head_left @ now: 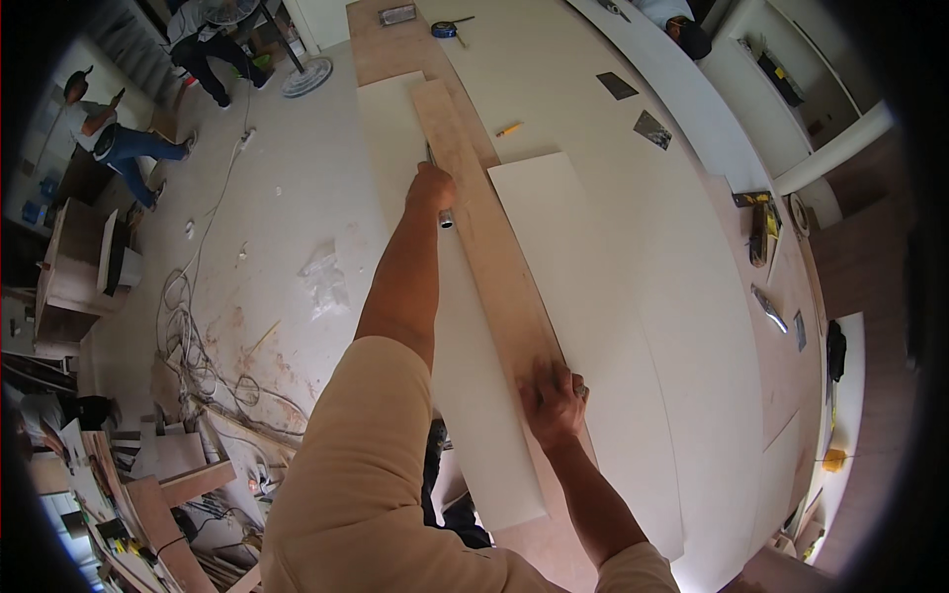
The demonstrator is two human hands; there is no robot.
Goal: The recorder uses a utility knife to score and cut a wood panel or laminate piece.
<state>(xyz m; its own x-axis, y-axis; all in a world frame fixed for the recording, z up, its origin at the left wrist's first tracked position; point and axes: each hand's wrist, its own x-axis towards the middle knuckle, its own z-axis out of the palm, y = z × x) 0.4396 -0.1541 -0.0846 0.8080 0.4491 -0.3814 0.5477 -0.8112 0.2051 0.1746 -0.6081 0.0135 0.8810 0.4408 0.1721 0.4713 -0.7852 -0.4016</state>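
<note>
Left hand point(432, 188) is clamped on a tool point(447, 218) near the surface's point(381, 49) left edge; right hand point(556, 400), spread, presses the wooden strip point(484, 242): likely scoring, next stroke needs steadiness.

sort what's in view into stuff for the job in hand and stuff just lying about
Apparently in use:
metal-ended tool in the left grip
long brown board under the right grip
white panel beneath the board

Apparently just lying about:
blue tape measure
two dark flat pieces
silver tool at far right
</note>
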